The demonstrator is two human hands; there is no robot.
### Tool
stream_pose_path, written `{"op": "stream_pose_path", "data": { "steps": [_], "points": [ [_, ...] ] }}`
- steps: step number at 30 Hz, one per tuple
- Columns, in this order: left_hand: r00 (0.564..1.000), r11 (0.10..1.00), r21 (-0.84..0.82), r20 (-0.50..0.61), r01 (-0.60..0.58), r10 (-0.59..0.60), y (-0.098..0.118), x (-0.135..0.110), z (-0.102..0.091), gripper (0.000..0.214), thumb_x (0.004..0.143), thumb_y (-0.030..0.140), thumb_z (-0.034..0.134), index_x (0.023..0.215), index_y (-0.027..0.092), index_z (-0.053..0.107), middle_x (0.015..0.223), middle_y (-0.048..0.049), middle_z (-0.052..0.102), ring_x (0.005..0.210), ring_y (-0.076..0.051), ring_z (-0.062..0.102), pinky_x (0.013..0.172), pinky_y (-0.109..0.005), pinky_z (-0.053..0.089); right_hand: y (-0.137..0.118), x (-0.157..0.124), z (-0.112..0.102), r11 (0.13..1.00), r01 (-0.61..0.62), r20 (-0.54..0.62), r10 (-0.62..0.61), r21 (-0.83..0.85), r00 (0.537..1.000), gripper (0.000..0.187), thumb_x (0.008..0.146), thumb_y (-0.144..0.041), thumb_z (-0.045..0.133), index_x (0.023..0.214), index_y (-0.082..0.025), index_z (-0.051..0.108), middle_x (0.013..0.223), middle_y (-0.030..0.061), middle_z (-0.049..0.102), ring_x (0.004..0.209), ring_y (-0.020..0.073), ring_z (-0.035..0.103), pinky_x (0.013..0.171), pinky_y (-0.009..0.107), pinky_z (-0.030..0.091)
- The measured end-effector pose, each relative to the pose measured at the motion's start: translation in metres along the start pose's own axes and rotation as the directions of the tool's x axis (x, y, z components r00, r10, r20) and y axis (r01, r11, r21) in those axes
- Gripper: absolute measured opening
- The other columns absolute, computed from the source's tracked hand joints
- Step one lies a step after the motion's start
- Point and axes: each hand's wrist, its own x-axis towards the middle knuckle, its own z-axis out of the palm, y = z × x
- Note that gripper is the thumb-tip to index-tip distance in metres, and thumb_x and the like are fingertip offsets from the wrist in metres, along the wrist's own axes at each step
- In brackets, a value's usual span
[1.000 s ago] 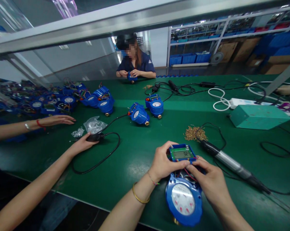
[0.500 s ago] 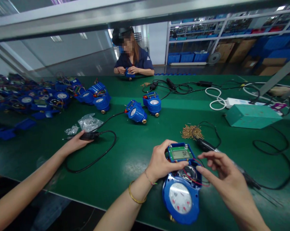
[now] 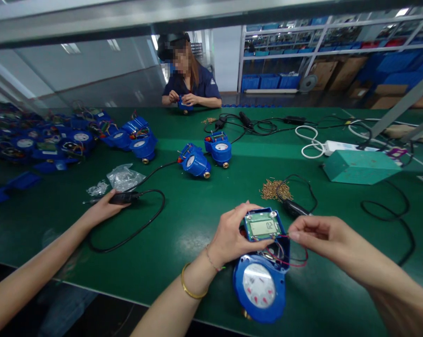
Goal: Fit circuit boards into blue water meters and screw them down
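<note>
Left hand (image 3: 232, 234) grips display board (image 3: 263, 225) atop blue meter (image 3: 259, 285) at 6 o'clock; right hand (image 3: 320, 234) pinches red wire (image 3: 297, 262) at board's 3 o'clock. Wire-tucking step, likely; next needs slack fed under board.

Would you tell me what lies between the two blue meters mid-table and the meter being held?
Head view: only bare green mat lies between the two blue meters and the held meter.

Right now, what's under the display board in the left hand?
Red and black wires run from under the display board into the blue meter; the board hides everything deeper.
</note>
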Motion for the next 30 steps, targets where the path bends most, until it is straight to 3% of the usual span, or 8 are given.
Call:
{"op": "stream_pose_path", "data": {
  "steps": [5, 11, 18, 25, 30],
  "points": [
    [1.0, 0.999, -0.038, 0.01, 0.021, -0.021, -0.003, 0.001, 0.0, 0.056, 0.066, 0.032, 0.088, 0.114, 0.017, 0.063, 0.109, -0.0061, 0.075, 0.101, -0.021, 0.072, 0.117, -0.045, 0.04, -0.004, 0.005, -0.004, 0.995, 0.074, -0.028, -0.076, -0.074, 0.997, 0.049, 0.077, -0.063, 0.071, 0.072, -0.014, 0.068, 0.067, 0.0048, 0.06, 0.063, 0.012, 0.05, 0.056, 0.022, 0.039],
    [0.994, 0.989, -0.094, -0.018, 0.11, -0.112, -0.005, 0.001, 0.001, 0.056, 0.063, 0.035, 0.089, 0.109, 0.017, 0.064, 0.104, -0.0054, 0.076, 0.096, -0.022, 0.073, 0.119, -0.048, 0.038, 0.016, 0.016, -0.001, 0.994, 0.048, -0.02, -0.047, 0.1, 0.999, 0.048, 0.07, -0.061, 0.079, 0.069, -0.014, 0.066, 0.062, 0.0017, 0.055, 0.058, 0.0099, 0.044, 0.053, 0.021, 0.033],
    [0.991, 0.984, -0.131, -0.028, 0.124, -0.129, -0.008, -0.001, 0.002, 0.056, 0.063, 0.034, 0.089, 0.11, 0.017, 0.064, 0.105, -0.0054, 0.075, 0.096, -0.022, 0.073, 0.121, -0.049, 0.033, 0.029, 0.02, 0.006, 0.962, 0.04, 0.01, -0.045, 0.269, 0.999, 0.05, 0.068, -0.06, 0.081, 0.069, -0.014, 0.062, 0.055, -0.0033, 0.044, 0.051, 0.0063, 0.033, 0.048, 0.02, 0.025],
    [0.996, 0.99, -0.113, -0.021, 0.083, -0.086, -0.011, 0.001, 0.001, 0.058, 0.064, 0.032, 0.089, 0.113, 0.018, 0.063, 0.109, -0.0058, 0.076, 0.099, -0.022, 0.073, 0.123, -0.052, 0.029, 0.03, 0.017, 0.006, 0.969, 0.047, -0.03, -0.041, 0.244, 0.999, 0.048, 0.072, -0.058, 0.08, 0.071, -0.013, 0.064, 0.059, -0.0008, 0.05, 0.054, 0.0075, 0.039, 0.05, 0.02, 0.029],
    [0.995, 0.988, -0.115, -0.001, 0.102, -0.102, -0.01, 0.001, -0.001, 0.057, 0.064, 0.035, 0.089, 0.113, 0.019, 0.063, 0.109, -0.0054, 0.076, 0.099, -0.023, 0.073, 0.123, -0.053, 0.027, 0.026, 0.016, 0.007, 0.973, 0.068, -0.073, -0.053, 0.221, 0.996, 0.048, 0.073, -0.059, 0.078, 0.072, -0.014, 0.064, 0.064, 0.0019, 0.055, 0.057, 0.011, 0.049, 0.053, 0.022, 0.04]
  ]
}}
